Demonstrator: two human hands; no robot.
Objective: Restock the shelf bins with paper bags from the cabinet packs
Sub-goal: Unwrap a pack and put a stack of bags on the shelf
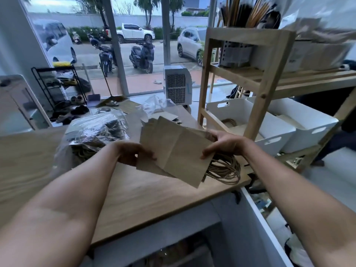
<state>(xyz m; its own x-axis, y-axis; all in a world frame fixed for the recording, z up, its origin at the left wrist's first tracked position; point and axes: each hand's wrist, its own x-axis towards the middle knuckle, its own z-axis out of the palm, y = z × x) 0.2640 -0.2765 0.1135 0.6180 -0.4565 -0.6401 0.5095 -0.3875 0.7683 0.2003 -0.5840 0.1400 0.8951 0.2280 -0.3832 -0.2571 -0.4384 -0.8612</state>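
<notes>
A stack of flat brown paper bags (173,151) is held above the wooden counter (146,197), with twisted paper handles (225,171) hanging out at its lower right. My left hand (133,153) grips the stack's left edge. My right hand (223,143) grips its right edge, thumb on top. To the right, two white bins (248,116) (306,120) sit on the lower level of a wooden shelf (269,78); both hold some brown bags. An opened clear plastic pack (96,132) with more bags lies on the counter to the left.
Loose brown bags and crumpled plastic (156,106) lie at the counter's far end. The shelf's upper level holds a metal utensil holder (237,53) and a white box. A cabinet door (264,228) stands open at lower right. A window faces a street.
</notes>
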